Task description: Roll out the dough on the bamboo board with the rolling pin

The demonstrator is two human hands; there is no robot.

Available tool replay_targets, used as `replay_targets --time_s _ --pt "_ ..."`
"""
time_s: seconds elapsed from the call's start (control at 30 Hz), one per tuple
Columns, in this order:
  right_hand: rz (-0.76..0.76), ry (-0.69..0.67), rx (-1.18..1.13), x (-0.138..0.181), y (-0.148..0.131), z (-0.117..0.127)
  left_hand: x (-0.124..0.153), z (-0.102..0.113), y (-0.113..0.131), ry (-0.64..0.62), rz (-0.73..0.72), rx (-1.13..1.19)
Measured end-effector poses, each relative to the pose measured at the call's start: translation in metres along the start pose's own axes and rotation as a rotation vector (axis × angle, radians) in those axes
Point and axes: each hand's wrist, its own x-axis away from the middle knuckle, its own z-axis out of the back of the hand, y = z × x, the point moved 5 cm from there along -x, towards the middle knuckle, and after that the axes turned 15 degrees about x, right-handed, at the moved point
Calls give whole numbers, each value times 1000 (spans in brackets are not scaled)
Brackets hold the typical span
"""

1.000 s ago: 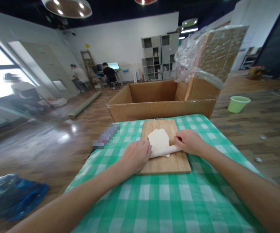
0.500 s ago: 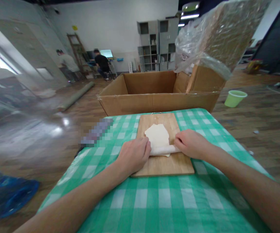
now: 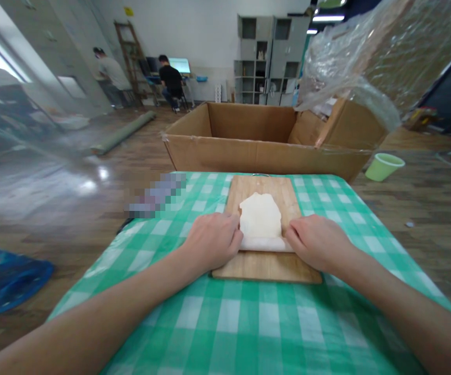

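Observation:
A flat sheet of pale dough [image 3: 260, 219] lies on a wooden cutting board [image 3: 266, 265] on a green-and-white checked tablecloth [image 3: 257, 323]. A white rolling pin [image 3: 265, 244] lies across the dough's near edge. My left hand [image 3: 213, 240] presses palm-down on the pin's left end with fingers curled over it. My right hand [image 3: 318, 241] does the same on the right end.
A large open cardboard box [image 3: 264, 156] stands just beyond the table, with a plastic-wrapped panel [image 3: 370, 57] leaning at its right. A green bucket [image 3: 384, 166] sits on the floor at right, blue plastic [image 3: 2, 276] at left. Two people are far back.
Both hands and the rolling pin have drawn slightly nearer to me along the board, and the pin now lies level. The camera has tilted and shifted.

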Motion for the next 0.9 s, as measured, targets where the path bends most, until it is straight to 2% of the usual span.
replay_targets --time_s 0.2,0.43,0.6,0.9 --pt "-8 -50 12 0 -3 -2 -2 -3 1 81 -108 91" --pt "-31 -113 38 5 -9 0 1 -7 3 103 -123 147" --pt "-69 -72 19 7 -12 0 3 -7 7 99 -122 154" --pt "-193 12 -79 -4 -1 -1 -5 -5 4 109 -64 195"
